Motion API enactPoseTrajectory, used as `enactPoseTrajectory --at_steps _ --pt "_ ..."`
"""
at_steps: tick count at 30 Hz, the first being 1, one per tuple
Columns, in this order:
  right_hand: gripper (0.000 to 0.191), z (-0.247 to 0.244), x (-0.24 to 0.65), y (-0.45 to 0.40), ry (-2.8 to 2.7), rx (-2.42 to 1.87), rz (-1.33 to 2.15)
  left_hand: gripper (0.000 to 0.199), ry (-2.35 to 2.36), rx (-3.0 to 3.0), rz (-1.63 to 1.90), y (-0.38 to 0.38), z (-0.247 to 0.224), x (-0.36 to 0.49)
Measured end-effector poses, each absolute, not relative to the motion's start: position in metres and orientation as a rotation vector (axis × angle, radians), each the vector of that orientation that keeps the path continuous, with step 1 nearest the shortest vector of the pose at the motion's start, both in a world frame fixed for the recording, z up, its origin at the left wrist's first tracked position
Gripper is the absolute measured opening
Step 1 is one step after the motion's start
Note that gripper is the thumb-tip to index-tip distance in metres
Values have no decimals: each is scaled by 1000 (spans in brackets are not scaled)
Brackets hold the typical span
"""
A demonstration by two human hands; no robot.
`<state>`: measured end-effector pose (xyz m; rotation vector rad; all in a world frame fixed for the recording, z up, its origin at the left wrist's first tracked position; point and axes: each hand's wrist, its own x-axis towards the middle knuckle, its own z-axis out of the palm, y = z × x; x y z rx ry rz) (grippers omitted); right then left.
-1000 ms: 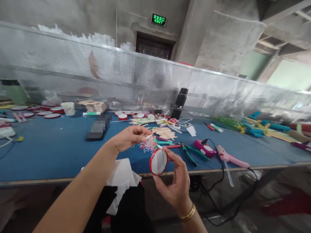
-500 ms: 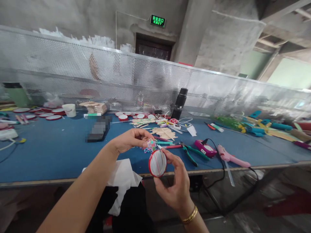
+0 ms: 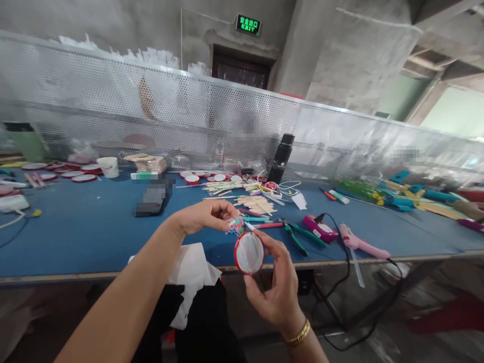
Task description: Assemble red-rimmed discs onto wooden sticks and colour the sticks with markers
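In my right hand (image 3: 275,282) is a round red-rimmed lid (image 3: 248,253), its pale inner face turned toward me; thumb and fingers grip it by the edge. Faint lines cross that face. My left hand (image 3: 207,217) reaches over the table with thumb and fingertips pinched together. Just at those fingertips lies a small heap of multicoloured bits (image 3: 235,226), too small to make out. What the pinch holds cannot be told. A white cloth or tissue (image 3: 194,267) hangs over the table edge and my lap.
Wooden sticks (image 3: 257,204), green-handled pliers (image 3: 297,239), a purple device (image 3: 319,229) and a pink glue gun (image 3: 361,245) lie on the blue table (image 3: 86,227). A black phone (image 3: 154,198) lies left, a black bottle (image 3: 281,159) stands behind. More red-rimmed lids (image 3: 192,179) sit at the back.
My right hand and the lid have shifted slightly to the right, and the lid's face is turned a little. The left hand stays pinched beside the colourful heap.
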<state>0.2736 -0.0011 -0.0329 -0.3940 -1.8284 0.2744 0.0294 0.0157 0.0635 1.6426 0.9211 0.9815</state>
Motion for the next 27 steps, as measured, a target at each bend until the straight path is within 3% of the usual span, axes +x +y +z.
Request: enactPoseTrajectory --at_steps 27 --pt "65 -34 274 -4 -1863 -419 253 33 900 1695 944 18 63 28"
